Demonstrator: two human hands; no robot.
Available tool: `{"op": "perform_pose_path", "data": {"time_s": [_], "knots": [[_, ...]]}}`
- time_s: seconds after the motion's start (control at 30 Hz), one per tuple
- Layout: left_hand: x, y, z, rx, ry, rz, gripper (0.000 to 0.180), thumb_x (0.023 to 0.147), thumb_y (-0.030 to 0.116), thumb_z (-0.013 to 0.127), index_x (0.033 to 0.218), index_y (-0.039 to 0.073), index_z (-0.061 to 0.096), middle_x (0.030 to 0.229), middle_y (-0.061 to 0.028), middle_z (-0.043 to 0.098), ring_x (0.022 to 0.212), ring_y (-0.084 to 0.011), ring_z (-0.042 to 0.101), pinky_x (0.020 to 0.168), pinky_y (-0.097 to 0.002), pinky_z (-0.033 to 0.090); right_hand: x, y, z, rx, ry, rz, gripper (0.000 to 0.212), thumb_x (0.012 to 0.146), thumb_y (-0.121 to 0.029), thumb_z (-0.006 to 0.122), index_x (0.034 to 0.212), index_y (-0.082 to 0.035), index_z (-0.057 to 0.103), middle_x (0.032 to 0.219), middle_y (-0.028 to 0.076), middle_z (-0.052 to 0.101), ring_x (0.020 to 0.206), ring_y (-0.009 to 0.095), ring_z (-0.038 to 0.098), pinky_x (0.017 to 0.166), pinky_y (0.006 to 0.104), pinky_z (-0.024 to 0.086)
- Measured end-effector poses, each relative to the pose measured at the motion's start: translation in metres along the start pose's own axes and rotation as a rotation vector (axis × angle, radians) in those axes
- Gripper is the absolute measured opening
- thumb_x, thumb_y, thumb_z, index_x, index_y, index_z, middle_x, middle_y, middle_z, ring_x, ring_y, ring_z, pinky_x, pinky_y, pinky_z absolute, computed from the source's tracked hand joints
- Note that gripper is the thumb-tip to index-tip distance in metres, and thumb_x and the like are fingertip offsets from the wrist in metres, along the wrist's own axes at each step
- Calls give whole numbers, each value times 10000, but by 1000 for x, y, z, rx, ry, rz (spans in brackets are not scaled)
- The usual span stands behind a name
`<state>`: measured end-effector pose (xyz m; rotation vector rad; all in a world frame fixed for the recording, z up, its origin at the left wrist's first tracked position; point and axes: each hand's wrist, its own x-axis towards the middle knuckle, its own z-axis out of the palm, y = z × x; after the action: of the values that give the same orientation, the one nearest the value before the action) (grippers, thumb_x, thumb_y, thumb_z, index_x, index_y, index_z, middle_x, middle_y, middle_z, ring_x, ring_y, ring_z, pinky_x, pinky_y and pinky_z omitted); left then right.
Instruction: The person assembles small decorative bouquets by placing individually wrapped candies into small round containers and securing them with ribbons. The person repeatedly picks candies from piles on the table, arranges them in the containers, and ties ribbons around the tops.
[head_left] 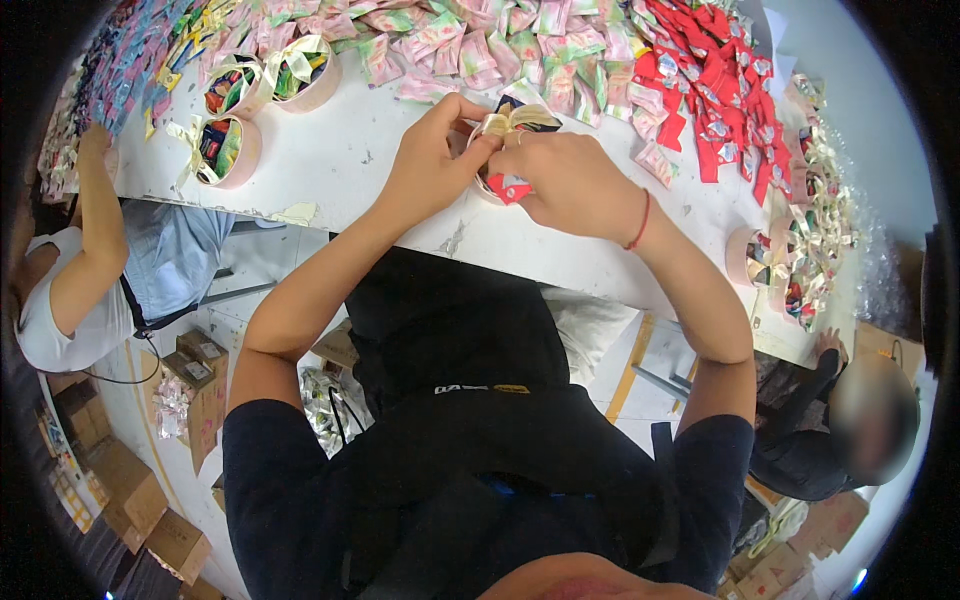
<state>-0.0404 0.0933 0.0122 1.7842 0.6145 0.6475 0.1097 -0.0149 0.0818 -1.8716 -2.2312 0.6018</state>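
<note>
A small round pink gift box stands near the table's front edge, between my two hands. A cream ribbon bow sits across its top, with dark and red wrapped sweets showing beneath it. My left hand is at the bow's left side, its thumb and forefinger closed on the ribbon. From the right, my right hand pinches at the ribbon's knot, its fingers bent over the box. The fingers partly cover the box and the knot, so the ribbon ends are hidden.
Filled pink boxes with bows stand to the left, and more boxes line the right edge. Pink-green packets and red packets are heaped along the back. Co-workers sit left and right.
</note>
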Motion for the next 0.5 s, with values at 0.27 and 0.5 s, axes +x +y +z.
{"op": "perform_pose_path", "data": {"time_s": [0.27, 0.5], "knots": [[21, 3, 18, 290, 75, 102, 257, 729, 109, 665, 875, 33, 467, 783, -118, 551, 703, -286, 560, 650, -415, 449, -37, 13, 19, 1284, 616, 174, 373, 874, 20, 525, 1244, -30, 511, 1001, 67, 628, 798, 48, 569, 481, 194, 399], [-7, -1, 18, -278, 42, -19, 248, 822, 74, 655, 1041, 42, 543, 989, -121, 605, 897, -205, 604, 754, -324, 467, -23, -1, 28, 425, 738, -84, 428, 812, 24, 655, 1208, -56, 512, 1048, 128, 673, 973, 227, 638, 818, 320, 526]]}}
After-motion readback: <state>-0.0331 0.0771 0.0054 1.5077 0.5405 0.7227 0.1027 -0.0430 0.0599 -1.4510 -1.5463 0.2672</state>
